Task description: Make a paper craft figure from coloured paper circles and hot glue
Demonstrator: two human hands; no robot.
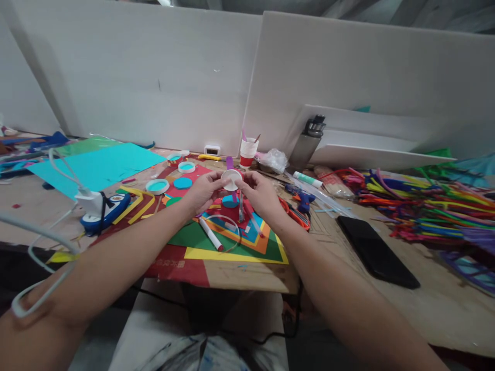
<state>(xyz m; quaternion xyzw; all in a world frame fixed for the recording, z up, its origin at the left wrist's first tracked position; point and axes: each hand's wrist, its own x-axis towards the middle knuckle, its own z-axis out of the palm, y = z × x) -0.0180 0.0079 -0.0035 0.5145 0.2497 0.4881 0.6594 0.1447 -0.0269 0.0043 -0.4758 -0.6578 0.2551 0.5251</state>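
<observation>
My left hand [201, 192] and my right hand [260, 195] are both raised a little above the table, fingers pinched on a small white round cap [232, 179] held between them. A purple stick [229, 163] pokes up just behind the cap. Below the hands lie layered sheets of coloured paper [216, 242], a white marker [211, 234] and a blue paper disc [230, 201]. Several white rings with cyan centres [186, 167] sit to the left.
A cyan paper sheet [96, 165] and a white charger with cable [91, 201] lie at left. A black phone [377, 252], a blue glue gun [303, 198] and a heap of pipe cleaners [421, 206] are at right. A red-and-white cup [248, 152] stands behind.
</observation>
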